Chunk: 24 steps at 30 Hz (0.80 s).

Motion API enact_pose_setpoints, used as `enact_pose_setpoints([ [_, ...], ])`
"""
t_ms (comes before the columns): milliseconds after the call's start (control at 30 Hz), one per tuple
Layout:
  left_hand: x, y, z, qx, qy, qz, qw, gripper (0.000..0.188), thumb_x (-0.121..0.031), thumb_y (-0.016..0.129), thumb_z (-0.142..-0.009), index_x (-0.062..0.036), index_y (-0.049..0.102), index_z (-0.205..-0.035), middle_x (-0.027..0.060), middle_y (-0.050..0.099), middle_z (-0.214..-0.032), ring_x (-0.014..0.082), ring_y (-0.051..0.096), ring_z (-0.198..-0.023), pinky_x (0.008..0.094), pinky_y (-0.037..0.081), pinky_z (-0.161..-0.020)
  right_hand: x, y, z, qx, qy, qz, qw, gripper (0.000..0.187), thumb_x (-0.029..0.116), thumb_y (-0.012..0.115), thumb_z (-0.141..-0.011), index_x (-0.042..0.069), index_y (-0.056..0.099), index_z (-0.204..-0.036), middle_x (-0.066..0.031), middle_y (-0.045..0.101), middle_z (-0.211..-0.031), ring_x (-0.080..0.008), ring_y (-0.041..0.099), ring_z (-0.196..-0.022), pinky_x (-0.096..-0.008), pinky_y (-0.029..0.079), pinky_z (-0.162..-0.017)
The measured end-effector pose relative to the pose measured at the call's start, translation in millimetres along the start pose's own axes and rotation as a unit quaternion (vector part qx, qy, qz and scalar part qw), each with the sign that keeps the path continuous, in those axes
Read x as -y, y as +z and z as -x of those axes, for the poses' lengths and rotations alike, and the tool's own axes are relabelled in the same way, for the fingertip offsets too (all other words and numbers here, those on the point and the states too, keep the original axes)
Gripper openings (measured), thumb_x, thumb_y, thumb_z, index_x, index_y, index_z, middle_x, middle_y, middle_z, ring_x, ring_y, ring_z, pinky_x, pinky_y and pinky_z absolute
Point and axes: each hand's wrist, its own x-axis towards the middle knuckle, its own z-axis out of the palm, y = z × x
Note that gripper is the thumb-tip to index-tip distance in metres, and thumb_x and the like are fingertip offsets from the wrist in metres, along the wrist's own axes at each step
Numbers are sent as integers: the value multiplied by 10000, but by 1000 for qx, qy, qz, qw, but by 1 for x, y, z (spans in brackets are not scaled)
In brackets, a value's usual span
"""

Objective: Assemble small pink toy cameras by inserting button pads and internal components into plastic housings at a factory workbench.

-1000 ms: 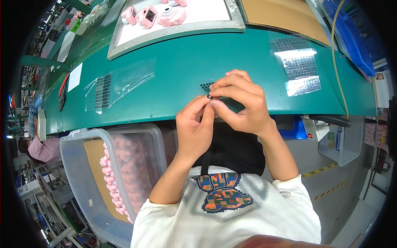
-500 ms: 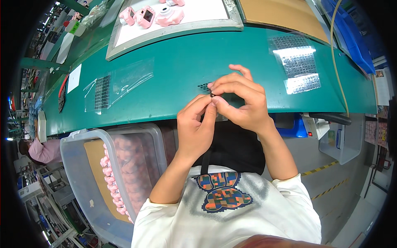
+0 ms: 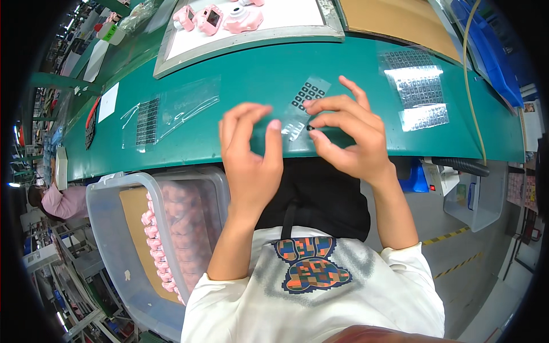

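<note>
My left hand [image 3: 249, 154] is raised over the table's front edge, empty, its thumb and fingers spread and slightly blurred. To its right, my right hand [image 3: 354, 137] holds a clear sheet with rows of small black square stickers [image 3: 307, 96] at its fingertips. The lower part of that sheet is bare, shiny film [image 3: 294, 129]. One small black piece [image 3: 309, 127] shows between the right index fingertip and thumb; whether it is stuck to a finger I cannot tell. The right fingers hide part of the sheet.
On the green table [image 3: 246, 74] lie more sticker sheets, left [image 3: 147, 121] and right [image 3: 414, 86]. Pink toy cameras [image 3: 243, 20] sit on a framed white board at the back. A clear bin [image 3: 128, 240] of pink parts stands below left. A cable [image 3: 468, 74] hangs at right.
My hands have come apart, the left moving left and opening. The sticker sheet, mostly hidden behind the fingers before, now shows by the right hand. The view has shifted slightly.
</note>
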Motion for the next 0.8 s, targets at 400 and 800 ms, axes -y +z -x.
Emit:
enact_pose_setpoints([
  [400, -16, -21, 47, 160, -308, 719, 602, 224, -77, 611, -972, 32, 679, -1156, 149, 674, -1126, 202, 609, -1005, 304, 472, -931, 56, 1, -9, 9, -131, 9, 991, 153, 9, 769, -704, 106, 736, -817, -43, 753, -873, -242, 772, -877, -616, 357, -1158],
  [800, -17, -21, 60, 160, -308, 755, 557, 251, -94, 640, -964, 52, 683, -1164, 166, 689, -1100, 231, 628, -1021, 337, 476, -984, 57, 7, -3, 24, -103, -113, 988, 142, 11, 747, -693, 100, 730, -803, -47, 742, -828, -240, 755, -818, -582, 411, -1098],
])
